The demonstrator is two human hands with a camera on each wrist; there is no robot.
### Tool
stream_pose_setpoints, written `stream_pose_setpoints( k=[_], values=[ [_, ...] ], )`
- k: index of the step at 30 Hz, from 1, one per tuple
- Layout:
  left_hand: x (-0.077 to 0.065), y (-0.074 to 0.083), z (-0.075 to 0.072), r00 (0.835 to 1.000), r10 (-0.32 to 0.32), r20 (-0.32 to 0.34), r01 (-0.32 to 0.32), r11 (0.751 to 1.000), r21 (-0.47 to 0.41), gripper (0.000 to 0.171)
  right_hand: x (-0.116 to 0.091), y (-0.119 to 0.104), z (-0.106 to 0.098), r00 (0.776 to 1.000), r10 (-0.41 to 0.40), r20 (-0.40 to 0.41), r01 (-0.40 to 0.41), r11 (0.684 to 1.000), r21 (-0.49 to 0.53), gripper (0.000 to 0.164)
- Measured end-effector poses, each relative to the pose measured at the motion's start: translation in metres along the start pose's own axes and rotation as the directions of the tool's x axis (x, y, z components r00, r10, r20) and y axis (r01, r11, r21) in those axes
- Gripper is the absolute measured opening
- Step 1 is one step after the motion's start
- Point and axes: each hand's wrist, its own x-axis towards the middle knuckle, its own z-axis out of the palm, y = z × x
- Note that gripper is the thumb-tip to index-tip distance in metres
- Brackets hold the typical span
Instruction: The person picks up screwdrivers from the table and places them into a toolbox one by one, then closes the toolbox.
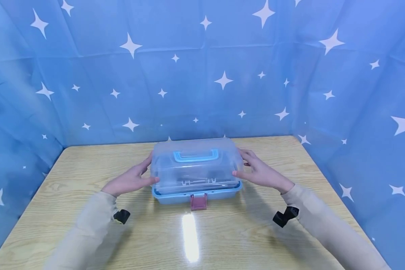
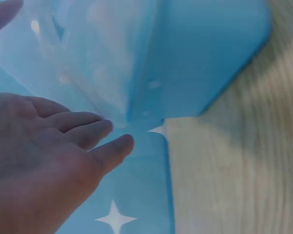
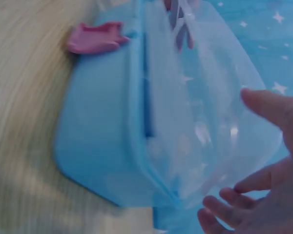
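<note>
A storage box with a light blue base and a clear plastic lid sits at the back middle of the table. A light blue handle lies across the lid's top. At the front, the pink latch hangs folded outward and down. My left hand is at the lid's left end, thumb by its front corner and fingers extended along the side. Opposite it, my right hand has its thumb at the lid's front right corner, the other fingers loosely bent beside the end wall.
The wooden table has rounded back corners. Blue cloth with white stars hangs behind and along both sides. A bright light reflection lies on the tabletop in front of the box. Each sleeve carries a black wrist camera.
</note>
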Motion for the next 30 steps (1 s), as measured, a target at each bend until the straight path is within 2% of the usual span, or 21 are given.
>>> stream_pose_setpoints(
  k=[5,12,18,22,27,30],
  values=[
    [0.011,-0.010,0.010,1.000,-0.024,-0.021,0.024,1.000,0.014,0.105,0.000,0.013,0.011,0.999,-0.017,-0.044,0.014,0.998,-0.056,0.087],
    [0.023,-0.017,0.015,0.999,-0.003,-0.043,0.002,0.999,-0.032,0.107,0.005,0.023,0.018,0.997,0.019,-0.077,-0.018,1.000,0.010,0.090],
    [0.027,-0.020,0.015,0.998,0.009,-0.058,-0.011,0.999,-0.040,0.107,0.006,0.022,0.019,0.994,0.028,-0.104,-0.027,1.000,0.012,0.089],
    [0.024,-0.022,0.015,0.999,-0.011,-0.047,0.011,1.000,0.012,0.106,-0.003,0.017,0.019,0.988,0.035,-0.148,-0.043,0.998,-0.048,0.084],
    [0.019,-0.014,0.008,0.998,-0.013,-0.064,0.018,0.996,0.088,0.106,-0.014,0.003,0.016,0.974,-0.066,-0.217,0.028,0.985,-0.172,0.078],
    [0.020,-0.005,0.005,0.996,0.041,-0.077,-0.034,0.995,0.097,0.107,-0.016,-0.008,0.018,0.957,-0.173,-0.235,0.126,0.971,-0.202,0.071]
  ],
)
